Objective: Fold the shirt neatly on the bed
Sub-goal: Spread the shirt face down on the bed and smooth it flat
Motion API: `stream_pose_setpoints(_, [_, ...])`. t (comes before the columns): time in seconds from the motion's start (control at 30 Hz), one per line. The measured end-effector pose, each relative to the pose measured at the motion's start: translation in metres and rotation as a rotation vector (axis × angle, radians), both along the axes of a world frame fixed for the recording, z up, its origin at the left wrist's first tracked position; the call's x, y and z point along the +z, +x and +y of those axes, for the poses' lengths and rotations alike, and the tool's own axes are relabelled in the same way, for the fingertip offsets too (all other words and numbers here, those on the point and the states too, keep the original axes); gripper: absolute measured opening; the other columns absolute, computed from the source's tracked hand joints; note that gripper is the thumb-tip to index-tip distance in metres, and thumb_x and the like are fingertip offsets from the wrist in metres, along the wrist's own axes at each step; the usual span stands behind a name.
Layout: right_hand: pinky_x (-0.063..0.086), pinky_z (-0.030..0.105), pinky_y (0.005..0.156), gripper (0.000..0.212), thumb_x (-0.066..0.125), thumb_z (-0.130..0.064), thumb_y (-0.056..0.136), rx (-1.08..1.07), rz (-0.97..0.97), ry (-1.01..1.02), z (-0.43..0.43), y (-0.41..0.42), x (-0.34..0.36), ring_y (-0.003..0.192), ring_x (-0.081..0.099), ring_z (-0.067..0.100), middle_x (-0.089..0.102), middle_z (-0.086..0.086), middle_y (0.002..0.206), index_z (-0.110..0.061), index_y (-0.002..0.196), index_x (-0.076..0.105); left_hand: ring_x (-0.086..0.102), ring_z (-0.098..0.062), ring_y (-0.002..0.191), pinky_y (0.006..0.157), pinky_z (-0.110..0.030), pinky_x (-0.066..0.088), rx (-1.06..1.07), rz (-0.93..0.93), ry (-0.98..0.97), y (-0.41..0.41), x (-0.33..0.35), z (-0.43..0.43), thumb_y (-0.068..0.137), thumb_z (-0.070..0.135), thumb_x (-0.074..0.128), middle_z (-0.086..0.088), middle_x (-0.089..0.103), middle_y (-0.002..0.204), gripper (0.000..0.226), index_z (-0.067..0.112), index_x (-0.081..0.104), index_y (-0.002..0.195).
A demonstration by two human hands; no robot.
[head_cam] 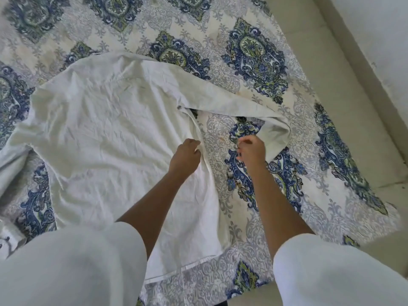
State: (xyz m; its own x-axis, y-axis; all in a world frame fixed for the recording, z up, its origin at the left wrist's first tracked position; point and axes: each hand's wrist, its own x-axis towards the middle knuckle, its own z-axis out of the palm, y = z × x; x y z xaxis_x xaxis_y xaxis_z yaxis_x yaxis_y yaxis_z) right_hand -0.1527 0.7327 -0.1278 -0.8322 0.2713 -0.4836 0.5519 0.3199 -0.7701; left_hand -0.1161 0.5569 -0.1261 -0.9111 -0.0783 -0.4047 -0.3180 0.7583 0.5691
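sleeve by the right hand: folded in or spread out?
Spread out: the sleeve lies across the bedspread, off the shirt; only its cuff end curls back at the right hand.

Shirt (pixel 106 133) lies on the bed (pixel 254 51); its sleeve (pixel 231 102) extends right

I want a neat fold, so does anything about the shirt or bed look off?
The shirt lies creased, and its sleeve on the right is doubled back at the cuff, where the right hand holds it. The bedspread shows faint yellowish stains. No tear or spill shows.
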Motion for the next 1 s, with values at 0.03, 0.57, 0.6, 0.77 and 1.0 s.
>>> stream_pose_setpoints(0.03, [0.057, 0.041, 0.069, 0.013, 0.051, -0.006, 0.09, 0.06, -0.042, -0.076, -0.01, -0.005, 0.001, 0.074, 0.058, 0.022, 0.061, 0.01, 0.091, -0.016, 0.088, 0.059, 0.048, -0.028, 0.122, 0.103, -0.038, 0.039, 0.011, 0.003, 0.007, -0.007, 0.0, -0.004, 0.094, 0.011, 0.039, -0.008, 0.045, 0.139, 0.04, 0.01, 0.049, 0.132])
stream_pose_setpoints(0.57, [0.047, 0.025, 0.058, 0.069, 0.043, 0.006, 0.089, 0.069, -0.045, -0.43, -0.08, -0.145, 0.006, 0.073, 0.052, 0.013, 0.044, 0.011, 0.135, -0.026, 0.147, 0.023, 0.014, -0.016, 0.145, 0.118, -0.034, 0.016, 0.014, -0.107, 0.037, -0.087, -0.03, -0.071, 0.093, 0.004, 0.032, 0.0, 0.014, 0.158, 0.062, 0.015, 0.012, 0.15])
stream_pose_setpoints(0.6, [0.052, 0.024, 0.062, 0.07, 0.043, 0.006, 0.088, 0.151, -0.015, -0.225, -0.084, -0.141, 0.001, 0.084, 0.056, 0.016, 0.035, 0.009, 0.143, -0.027, 0.146, 0.024, 0.012, -0.016, 0.146, 0.118, -0.036, 0.015, -0.057, -0.1, -0.025, -0.088, -0.031, -0.073, 0.093, 0.004, 0.032, -0.001, 0.012, 0.158, 0.061, 0.013, 0.011, 0.15])
stream_pose_setpoints(0.77, [0.048, 0.046, 0.093, 0.042, 0.043, -0.005, 0.085, 0.515, 0.574, 0.619, -0.127, -0.072, -0.048, 0.116, 0.05, 0.035, 0.053, 0.021, 0.126, -0.003, 0.125, 0.052, 0.009, -0.016, 0.146, 0.119, -0.035, 0.011, 0.103, 0.24, -0.081, -0.091, -0.028, -0.081, 0.098, 0.012, 0.031, -0.003, 0.013, 0.158, 0.052, 0.01, 0.02, 0.148])
stream_pose_setpoints(1.0, [0.015, 0.043, 0.118, 0.058, 0.032, -0.036, 0.097, 0.92, 0.471, 0.718, -0.146, -0.087, -0.094, 0.144, 0.018, 0.029, 0.02, 0.016, 0.155, -0.005, 0.146, 0.024, -0.007, -0.015, 0.146, 0.119, -0.036, -0.003, 0.077, 0.086, -0.288, -0.037, -0.067, -0.14, 0.1, 0.031, 0.027, -0.002, -0.008, 0.159, 0.061, 0.012, -0.002, 0.15])
